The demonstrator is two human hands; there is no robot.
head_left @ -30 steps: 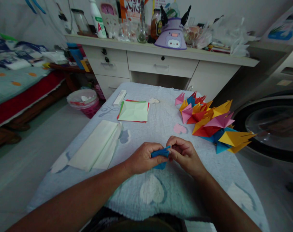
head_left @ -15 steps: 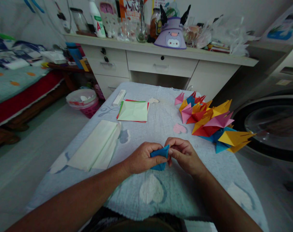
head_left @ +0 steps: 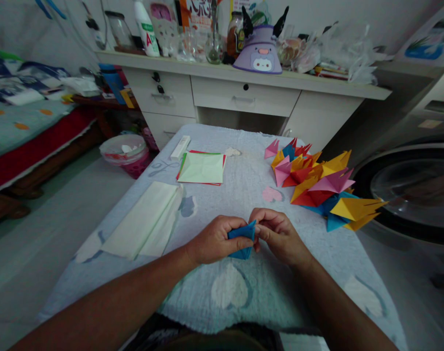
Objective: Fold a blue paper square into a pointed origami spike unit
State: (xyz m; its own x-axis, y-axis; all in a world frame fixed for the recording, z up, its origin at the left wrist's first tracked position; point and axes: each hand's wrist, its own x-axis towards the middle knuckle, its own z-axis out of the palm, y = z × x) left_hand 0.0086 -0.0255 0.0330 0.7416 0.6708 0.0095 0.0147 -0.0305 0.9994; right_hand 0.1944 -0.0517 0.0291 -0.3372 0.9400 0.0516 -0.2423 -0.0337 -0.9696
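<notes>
A folded piece of blue origami paper (head_left: 241, 243) is held just above the cloth-covered table (head_left: 240, 195). My left hand (head_left: 219, 240) is closed on its left side, with the thumb lying across the front. At its upper right edge, my right hand (head_left: 278, 235) pinches the paper between thumb and fingers. Its right fingertips partly hide that edge. To the right lies a heap of folded paper cranes (head_left: 313, 180) in yellow, red, pink and blue. A stack of square paper sheets (head_left: 202, 168), pale green on top, rests beyond my left hand.
Left of my hands lies a folded whitish cloth or paper (head_left: 143, 222). A narrow white box (head_left: 180, 147) is near the table's far left corner. Behind stands a white drawer cabinet (head_left: 222, 92), with a washing machine (head_left: 419, 161) at right and a pink bin (head_left: 125, 153) at left.
Almost nothing differs. Both hands keep their hold on the blue paper, with only a very slight shift of the fingers.
</notes>
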